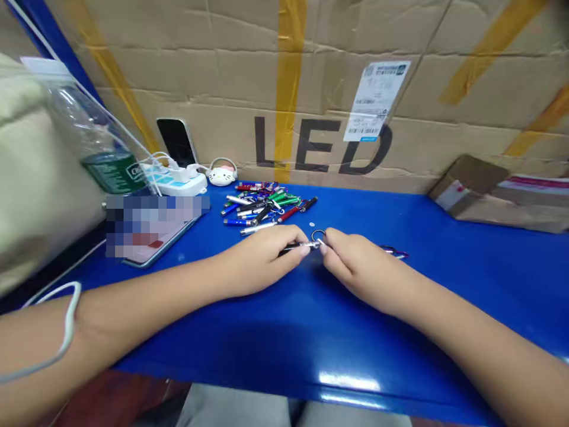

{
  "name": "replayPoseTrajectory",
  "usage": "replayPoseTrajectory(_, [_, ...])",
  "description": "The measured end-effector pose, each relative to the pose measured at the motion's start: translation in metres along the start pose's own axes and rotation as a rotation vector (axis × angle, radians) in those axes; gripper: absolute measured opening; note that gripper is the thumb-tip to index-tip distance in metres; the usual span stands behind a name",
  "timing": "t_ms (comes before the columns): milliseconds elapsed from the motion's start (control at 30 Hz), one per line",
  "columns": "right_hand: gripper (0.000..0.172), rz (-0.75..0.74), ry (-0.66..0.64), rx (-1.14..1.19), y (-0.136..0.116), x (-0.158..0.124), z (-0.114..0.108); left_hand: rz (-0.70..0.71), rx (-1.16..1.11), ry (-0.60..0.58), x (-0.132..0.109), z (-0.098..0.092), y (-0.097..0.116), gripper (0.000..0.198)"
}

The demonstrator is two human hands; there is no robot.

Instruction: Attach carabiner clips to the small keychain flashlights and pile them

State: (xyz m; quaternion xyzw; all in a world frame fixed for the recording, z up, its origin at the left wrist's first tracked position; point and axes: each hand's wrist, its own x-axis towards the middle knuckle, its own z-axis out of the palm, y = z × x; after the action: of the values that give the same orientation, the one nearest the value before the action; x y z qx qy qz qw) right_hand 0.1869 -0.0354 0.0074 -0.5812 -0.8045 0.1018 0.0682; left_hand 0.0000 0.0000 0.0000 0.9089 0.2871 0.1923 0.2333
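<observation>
Blue table [311,332], 2 hands joining penlight and ring.
My left hand [262,261] pinches the penlight [293,247], right hand [351,261] pinches the ring [318,236]; I judge a loose pinch drops it.

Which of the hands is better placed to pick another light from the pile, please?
Probably the left hand: it lies closer to the pile, just behind it. It holds a small light though, while the right hand pinches the key ring farther away.

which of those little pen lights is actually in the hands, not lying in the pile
The dark pen light pinched in the left hand, its metal tip meeting the key ring at the right hand. The others lie loose in the pile behind.
</observation>
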Motion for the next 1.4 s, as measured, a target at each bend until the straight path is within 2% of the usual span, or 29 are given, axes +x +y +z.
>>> replayPoseTrajectory(133, [0.017, -0.048, -0.052, -0.024, -0.005, -0.006, 0.0, -0.06, 0.038, 0.175, 0.001, 0.004, 0.001, 0.019])
replayPoseTrajectory(233, [0.019, -0.079, -0.088, 0.02, -0.009, -0.007, 0.0, -0.134, 0.086, 0.281, 0.003, -0.001, -0.002, 0.019])
replayPoseTrajectory(400, [0.022, -0.057, 0.019, 0.147, -0.004, -0.005, -0.002, -0.09, 0.071, 0.206, 0.001, -0.009, -0.002, 0.021])
replayPoseTrajectory(600, [0.021, -0.074, 0.077, 0.254, -0.001, -0.003, 0.0, 0.013, 0.036, 0.111, -0.003, -0.002, 0.006, 0.018])
replayPoseTrajectory(1100, [0.024, -0.11, 0.138, 0.405, -0.002, -0.003, 0.006, 0.01, 0.094, 0.127, -0.007, -0.004, 0.01, 0.012])
replayPoseTrajectory(1400, [0.024, -0.124, 0.139, 0.356, -0.001, -0.003, 0.007, -0.047, 0.016, 0.16, -0.006, 0.007, 0.011, 0.014])
